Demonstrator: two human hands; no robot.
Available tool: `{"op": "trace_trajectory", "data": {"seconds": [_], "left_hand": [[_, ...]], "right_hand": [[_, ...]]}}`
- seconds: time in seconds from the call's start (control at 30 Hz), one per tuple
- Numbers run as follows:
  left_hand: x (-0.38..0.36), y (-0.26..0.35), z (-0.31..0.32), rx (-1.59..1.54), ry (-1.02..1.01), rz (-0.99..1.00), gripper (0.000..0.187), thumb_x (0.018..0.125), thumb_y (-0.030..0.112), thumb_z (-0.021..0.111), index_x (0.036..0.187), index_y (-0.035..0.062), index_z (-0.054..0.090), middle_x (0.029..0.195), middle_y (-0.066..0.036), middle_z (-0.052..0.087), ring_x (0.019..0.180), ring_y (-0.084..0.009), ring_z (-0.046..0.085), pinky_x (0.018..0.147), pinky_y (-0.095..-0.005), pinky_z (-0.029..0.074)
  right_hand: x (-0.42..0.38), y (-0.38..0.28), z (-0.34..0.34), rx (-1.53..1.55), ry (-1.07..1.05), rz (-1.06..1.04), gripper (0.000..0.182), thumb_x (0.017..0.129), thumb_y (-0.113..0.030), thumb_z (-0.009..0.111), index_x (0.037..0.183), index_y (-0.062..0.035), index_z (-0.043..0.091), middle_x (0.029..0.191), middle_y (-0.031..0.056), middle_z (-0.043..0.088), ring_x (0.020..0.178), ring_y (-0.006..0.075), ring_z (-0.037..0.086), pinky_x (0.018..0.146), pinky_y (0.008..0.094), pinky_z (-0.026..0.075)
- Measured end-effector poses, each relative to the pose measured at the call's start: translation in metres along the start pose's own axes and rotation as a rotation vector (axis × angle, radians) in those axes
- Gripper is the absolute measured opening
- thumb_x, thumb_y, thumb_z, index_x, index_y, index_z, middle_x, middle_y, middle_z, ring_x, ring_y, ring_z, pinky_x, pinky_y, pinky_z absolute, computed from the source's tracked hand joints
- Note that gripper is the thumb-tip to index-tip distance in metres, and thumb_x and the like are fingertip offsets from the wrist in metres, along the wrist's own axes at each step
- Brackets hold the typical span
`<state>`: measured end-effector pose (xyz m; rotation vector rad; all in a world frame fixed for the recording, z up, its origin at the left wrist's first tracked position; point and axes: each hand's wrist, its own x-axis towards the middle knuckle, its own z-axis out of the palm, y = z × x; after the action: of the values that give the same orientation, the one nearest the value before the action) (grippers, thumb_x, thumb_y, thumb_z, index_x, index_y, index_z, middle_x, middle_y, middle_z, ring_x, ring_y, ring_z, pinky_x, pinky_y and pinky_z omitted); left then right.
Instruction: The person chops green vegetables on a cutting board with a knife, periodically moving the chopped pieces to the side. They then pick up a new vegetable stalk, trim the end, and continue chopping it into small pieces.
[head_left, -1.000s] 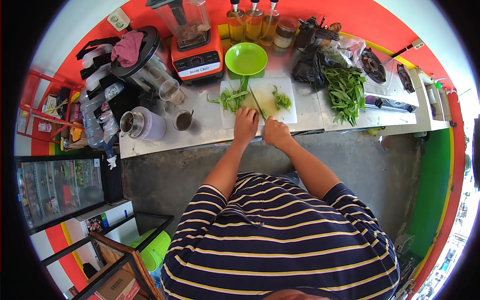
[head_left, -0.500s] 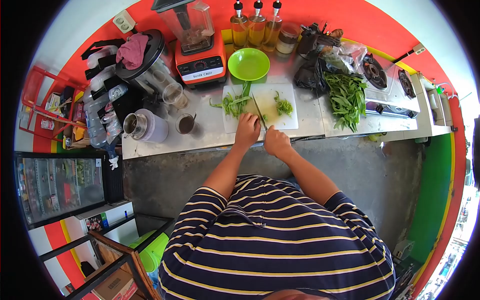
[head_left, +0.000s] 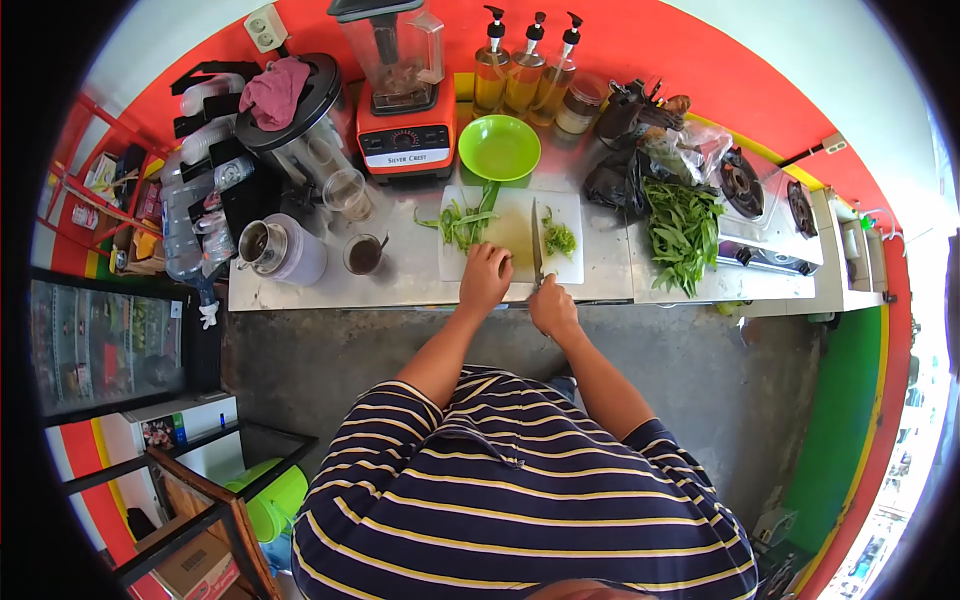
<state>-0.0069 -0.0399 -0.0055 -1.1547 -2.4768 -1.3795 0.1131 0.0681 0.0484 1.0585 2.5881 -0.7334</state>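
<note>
A white cutting board [head_left: 508, 270] lies on the metal counter. My right hand [head_left: 553, 306] grips the handle of a knife [head_left: 536, 238], its blade pointing away from me across the board. Right of the blade is a small pile of finely cut greens [head_left: 559, 238]. Longer green strips [head_left: 463, 225] are spread over the board's left part. At their near end, my left hand [head_left: 487, 270] rests with curled fingers; whatever is under the fingertips is hidden. A green bowl [head_left: 499, 150] stands just behind the board.
Leafy greens [head_left: 680, 235] lie at the right, near a gas stove [head_left: 765, 215] and a black plastic bag [head_left: 615, 185]. A blender [head_left: 405, 135] and pump bottles [head_left: 525, 80] line the back. A glass of dark drink [head_left: 363, 254] and a metal flask [head_left: 285, 252] are leftward.
The knife has moved right, away from my left hand, and now lies beside the cut pile. My hands are farther apart. The whole view has shifted slightly.
</note>
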Motion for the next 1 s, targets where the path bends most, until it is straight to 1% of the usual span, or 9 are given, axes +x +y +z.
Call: {"op": "trace_trajectory", "data": {"seconds": [0.03,0.17,0.23,0.33,0.47,0.63,0.77,0.83,1.0], "left_hand": [[0.000,0.001,-0.001,0.012,-0.006,0.018,0.012,0.085,0.009,0.064,0.096,0.0034,0.064,0.094,-0.013,0.059,0.096,-0.0344,0.054,0.087,-0.0441,0.046],[0.000,0.002,-0.003,0.042,-0.016,0.072,0.011,0.086,0.008,0.064,0.095,0.0035,0.065,0.091,-0.012,0.059,0.093,-0.0333,0.054,0.086,-0.0438,0.046],[0.000,0.002,-0.004,0.049,-0.024,0.085,0.011,0.086,0.008,0.064,0.095,0.0034,0.065,0.091,-0.012,0.058,0.093,-0.0333,0.054,0.085,-0.0440,0.046],[0.000,0.004,-0.007,0.056,-0.020,0.105,0.011,0.086,0.008,0.064,0.096,0.0031,0.065,0.091,-0.011,0.058,0.093,-0.0332,0.054,0.084,-0.0444,0.046],[0.000,0.004,-0.007,0.055,-0.011,0.122,0.012,0.086,0.006,0.064,0.097,0.0024,0.065,0.091,-0.012,0.057,0.092,-0.0338,0.053,0.084,-0.0451,0.046],[0.000,0.004,-0.007,0.006,-0.001,0.099,0.014,0.084,0.005,0.064,0.097,0.0012,0.065,0.091,-0.013,0.058,0.093,-0.0348,0.054,0.083,-0.0448,0.046],[-0.001,0.001,-0.006,-0.057,0.035,0.097,0.014,0.083,0.003,0.063,0.096,0.0009,0.065,0.090,-0.014,0.058,0.092,-0.0356,0.054,0.082,-0.0451,0.046],[-0.003,-0.002,-0.003,-0.055,0.031,0.098,0.014,0.082,0.003,0.063,0.096,0.0008,0.065,0.091,-0.014,0.059,0.093,-0.0357,0.054,0.082,-0.0451,0.046],[-0.004,-0.001,-0.007,-0.053,0.012,0.088,0.014,0.080,0.001,0.063,0.094,0.0008,0.066,0.094,-0.012,0.061,0.093,-0.0350,0.055,0.083,-0.0448,0.047]], "right_hand": [[0.000,0.003,-0.003,-0.012,0.010,0.020,0.032,0.092,-0.018,0.053,0.113,0.0049,0.049,0.106,0.0325,0.067,0.102,0.0491,0.066,0.093,0.0541,0.051],[0.004,0.002,-0.008,-0.002,0.012,0.011,0.033,0.091,-0.019,0.054,0.113,0.0048,0.049,0.105,0.0330,0.067,0.101,0.0494,0.066,0.092,0.0543,0.051],[-0.002,-0.011,-0.012,0.057,0.039,-0.094,0.033,0.089,-0.017,0.055,0.110,0.0077,0.049,0.100,0.0373,0.066,0.097,0.0521,0.065,0.090,0.0561,0.051],[-0.004,-0.025,-0.005,0.010,0.019,-0.145,0.029,0.090,-0.015,0.054,0.108,0.0069,0.049,0.096,0.0359,0.067,0.093,0.0510,0.067,0.087,0.0554,0.053],[-0.005,-0.034,0.003,-0.056,0.042,-0.145,0.024,0.091,-0.014,0.054,0.106,0.0052,0.049,0.094,0.0340,0.068,0.092,0.0491,0.068,0.084,0.0535,0.055],[-0.010,-0.033,0.010,-0.130,0.005,-0.077,0.021,0.092,-0.012,0.055,0.105,0.0030,0.049,0.096,0.0314,0.069,0.094,0.0453,0.070,0.084,0.0501,0.056],[0.000,-0.036,0.004,-0.158,-0.037,-0.080,0.021,0.092,-0.012,0.055,0.106,0.0031,0.049,0.100,0.0310,0.069,0.096,0.0443,0.070,0.085,0.0490,0.056],[0.008,-0.038,-0.003,-0.198,-0.035,-0.150,0.024,0.091,-0.012,0.055,0.107,0.0037,0.049,0.104,0.0312,0.069,0.099,0.0438,0.069,0.087,0.0484,0.056],[0.003,-0.041,-0.004,-0.191,-0.073,-0.111,0.027,0.090,-0.011,0.057,0.110,0.0053,0.049,0.106,0.0309,0.068,0.102,0.0432,0.069,0.089,0.0473,0.056]]}}
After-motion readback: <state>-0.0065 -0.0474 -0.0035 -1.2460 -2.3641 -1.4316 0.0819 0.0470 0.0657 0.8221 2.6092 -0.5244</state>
